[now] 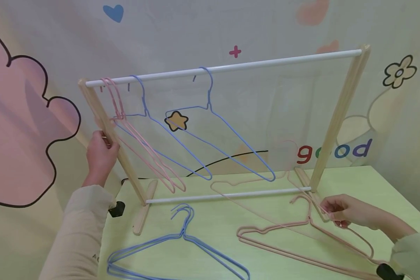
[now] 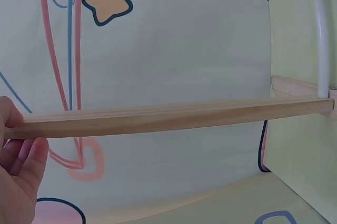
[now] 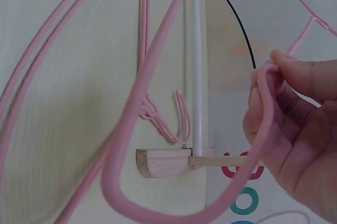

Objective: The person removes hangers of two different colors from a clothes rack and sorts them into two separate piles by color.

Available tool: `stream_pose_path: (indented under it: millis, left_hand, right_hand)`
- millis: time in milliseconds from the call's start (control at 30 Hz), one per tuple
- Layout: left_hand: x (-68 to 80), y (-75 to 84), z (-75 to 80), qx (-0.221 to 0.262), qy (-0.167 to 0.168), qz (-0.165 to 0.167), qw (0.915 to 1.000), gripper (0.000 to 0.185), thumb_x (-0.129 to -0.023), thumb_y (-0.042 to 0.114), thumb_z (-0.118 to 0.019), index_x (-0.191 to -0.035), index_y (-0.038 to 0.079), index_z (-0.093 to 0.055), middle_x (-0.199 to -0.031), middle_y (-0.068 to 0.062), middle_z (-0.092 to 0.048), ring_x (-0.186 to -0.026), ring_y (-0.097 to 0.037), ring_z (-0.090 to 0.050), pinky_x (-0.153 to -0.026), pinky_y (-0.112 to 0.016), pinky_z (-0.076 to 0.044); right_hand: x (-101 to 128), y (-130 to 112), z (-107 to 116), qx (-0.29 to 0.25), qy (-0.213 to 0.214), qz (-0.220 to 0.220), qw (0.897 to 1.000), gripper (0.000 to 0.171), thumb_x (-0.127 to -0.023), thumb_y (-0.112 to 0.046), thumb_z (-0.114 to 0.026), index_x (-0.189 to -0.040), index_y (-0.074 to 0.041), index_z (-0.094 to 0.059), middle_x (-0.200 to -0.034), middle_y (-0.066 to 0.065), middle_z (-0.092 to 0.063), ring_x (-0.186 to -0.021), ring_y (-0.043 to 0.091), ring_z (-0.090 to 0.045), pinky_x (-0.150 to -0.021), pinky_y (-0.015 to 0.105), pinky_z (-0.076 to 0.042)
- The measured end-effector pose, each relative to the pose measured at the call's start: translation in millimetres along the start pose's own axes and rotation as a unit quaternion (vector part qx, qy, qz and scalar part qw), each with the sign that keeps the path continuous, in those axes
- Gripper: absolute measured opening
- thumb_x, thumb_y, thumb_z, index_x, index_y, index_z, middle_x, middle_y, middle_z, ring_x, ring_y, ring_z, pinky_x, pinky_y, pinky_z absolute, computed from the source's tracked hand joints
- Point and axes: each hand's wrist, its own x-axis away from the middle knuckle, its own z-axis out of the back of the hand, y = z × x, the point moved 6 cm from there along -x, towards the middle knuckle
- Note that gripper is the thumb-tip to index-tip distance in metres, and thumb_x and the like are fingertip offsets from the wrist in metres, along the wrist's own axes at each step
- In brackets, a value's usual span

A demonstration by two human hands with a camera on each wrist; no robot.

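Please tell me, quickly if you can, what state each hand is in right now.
Left hand: closed, gripping the rack's wooden upright.
Right hand: closed, holding a pink hanger.

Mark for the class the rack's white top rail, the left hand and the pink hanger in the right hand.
White top rail (image 1: pixel 283 62), head view: bare stretch.
Left hand (image 1: pixel 102 154), head view: its back.
Pink hanger (image 3: pixel 112 161), right wrist view: near its bend.

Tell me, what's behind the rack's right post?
The backdrop, bearing the word "good". From the head camera, the post covers part of the first "o", so that part can't be seen there.
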Motion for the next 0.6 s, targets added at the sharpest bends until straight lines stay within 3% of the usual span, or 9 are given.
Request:
stream_pose_path:
  millis: [200,300,433,600]
  left_hand:
    - [1.3,0.6,1.6,-0.003,-0.003,0.002,1.0,0.036,-0.084,0.017,-0.045,-0.115,-0.002,-0.04,-0.102,-0.02,-0.053,-0.092,-0.031,-0.052,-0.074,-0.041,-0.045]
    - [1.5,1.0,2.0,-0.004,-0.003,0.004,1.0,0.037,-0.084,0.017,-0.045,-0.115,-0.002,-0.04,-0.103,-0.02,-0.053,-0.092,-0.031,-0.052,-0.075,-0.041,-0.045]
    - [1.0,0.3,1.7,-0.001,-0.005,0.008,1.0,0.038,-0.084,0.017,-0.045,-0.116,-0.002,-0.04,-0.104,-0.02,-0.053,-0.094,-0.031,-0.052,-0.076,-0.042,-0.045]
    - [0.2,-0.2,1.1,0.0,0.003,0.003,1.0,0.037,-0.084,0.016,-0.045,-0.116,-0.003,-0.04,-0.103,-0.02,-0.053,-0.093,-0.031,-0.052,-0.077,-0.043,-0.044]
  right_hand:
    - [10,14,-4,-0.023,-0.022,0.003,0.999,0.007,-0.088,-0.001,-0.043,-0.089,0.006,-0.044,-0.064,0.018,-0.037,-0.054,0.003,-0.043,-0.041,0.023,-0.034]
    - [16,21,-6,-0.032,-0.029,-0.002,0.999,0.007,-0.088,-0.001,-0.043,-0.089,0.006,-0.044,-0.066,0.021,-0.034,-0.055,0.002,-0.042,-0.04,0.024,-0.032]
    - [25,30,-7,-0.049,-0.036,-0.01,0.998,0.008,-0.088,-0.001,-0.042,-0.087,0.008,-0.042,-0.064,0.018,-0.032,-0.053,0.004,-0.039,-0.039,0.024,-0.028]
    - [34,42,-6,-0.054,-0.036,-0.019,0.998,0.006,-0.087,0.004,-0.039,-0.084,0.009,-0.04,-0.061,0.004,-0.033,-0.052,0.002,-0.039,-0.037,0.026,-0.024]
